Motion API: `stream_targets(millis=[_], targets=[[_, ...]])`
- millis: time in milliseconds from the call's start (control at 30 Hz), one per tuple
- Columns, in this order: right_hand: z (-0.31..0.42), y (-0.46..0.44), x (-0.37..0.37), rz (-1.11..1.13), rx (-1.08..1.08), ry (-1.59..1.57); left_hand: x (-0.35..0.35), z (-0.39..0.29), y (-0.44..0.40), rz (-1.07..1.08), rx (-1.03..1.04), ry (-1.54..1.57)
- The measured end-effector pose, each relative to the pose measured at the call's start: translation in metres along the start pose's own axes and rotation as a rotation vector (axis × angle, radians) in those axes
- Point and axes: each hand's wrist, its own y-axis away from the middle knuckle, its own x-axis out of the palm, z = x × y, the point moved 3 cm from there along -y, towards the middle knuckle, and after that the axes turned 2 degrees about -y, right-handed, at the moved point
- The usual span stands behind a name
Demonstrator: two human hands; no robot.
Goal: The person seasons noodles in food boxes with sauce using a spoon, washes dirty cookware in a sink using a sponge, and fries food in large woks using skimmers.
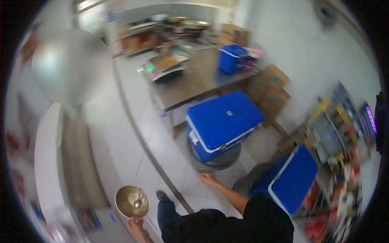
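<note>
My left hand (pixel 137 225) grips the near rim of a metal mixing bowl (pixel 120 201) at the lower left. A metal spoon (pixel 138 203) lies inside the bowl, its handle leaning on the far wall. Small bits of residue show on the inner surface. My right hand (pixel 208 179) hangs out in front of my body, close to a round grey bin (pixel 222 163) under a big blue cooler (pixel 225 119). Motion blur smears its fingers, and nothing is visible in it.
Ahead stands a metal table (pixel 190 87) with a tray (pixel 166 65) and a small blue cooler (pixel 232 59). Cardboard boxes (pixel 272 97) are stacked beside it. Another blue cooler (pixel 295 178) stands to my right, near cluttered shelves (pixel 338 125). A white counter (pixel 50 150) runs along my left.
</note>
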Motion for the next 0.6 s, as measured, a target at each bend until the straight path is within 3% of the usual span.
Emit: stream_targets(millis=[33, 67, 100, 133, 233, 300, 333, 367, 400, 433, 467, 533, 567, 600], targets=[[-0.037, 0.014, -0.007, -0.216, 0.094, 0.283, 0.045, -0.022, -0.03, 0.069, -0.008, -0.042], [-0.095, 0.027, -0.005, -0.11, 0.189, 0.534, 0.092, -0.044, -0.06, 0.138, -0.014, -0.084], [-0.247, 0.024, 0.026, -0.379, 0.243, 0.824, 0.111, -0.017, -0.14, 0.396, -0.113, -0.138], [-0.315, 0.063, 0.029, -0.069, 0.21, 0.925, 0.129, 0.01, -0.213, 0.663, -0.192, -0.211], [-0.184, 0.244, 0.038, -0.373, 0.76, 0.557, 0.29, -0.158, -0.122, 0.614, -0.143, -0.651], [-0.065, 0.332, 0.051, -0.734, 1.195, 0.164, 0.374, -0.16, -0.188, 0.724, -0.118, -0.455], [-0.026, 0.331, 0.079, -0.831, 1.269, 0.109, 0.423, -0.155, -0.242, 0.734, -0.118, -0.329], [-0.021, 0.33, 0.117, -0.55, 1.17, 0.354, 0.467, -0.15, -0.285, 0.751, -0.069, -0.307], [0.003, 0.32, 0.147, -0.479, 1.284, 0.41, 0.51, -0.151, -0.319, 0.78, -0.07, -0.275], [-0.048, 0.308, 0.215, -0.898, 1.342, 0.252, 0.558, -0.155, -0.351, 0.81, -0.067, -0.235], [-0.007, 0.269, 0.227, -0.623, 1.415, 0.225, 0.598, -0.164, -0.377, 0.836, -0.06, -0.193], [0.056, 0.143, 0.238, -0.429, 1.373, 0.111, 0.663, -0.179, -0.439, 0.812, -0.115, -0.22], [0.084, 0.059, 0.231, -0.407, 1.268, 0.081, 0.688, -0.162, -0.503, 1.218, 0.396, -0.311], [0.119, -0.03, 0.209, -0.394, 1.11, 0.06, 0.697, -0.201, -0.503, 0.976, 0.107, -0.331]])
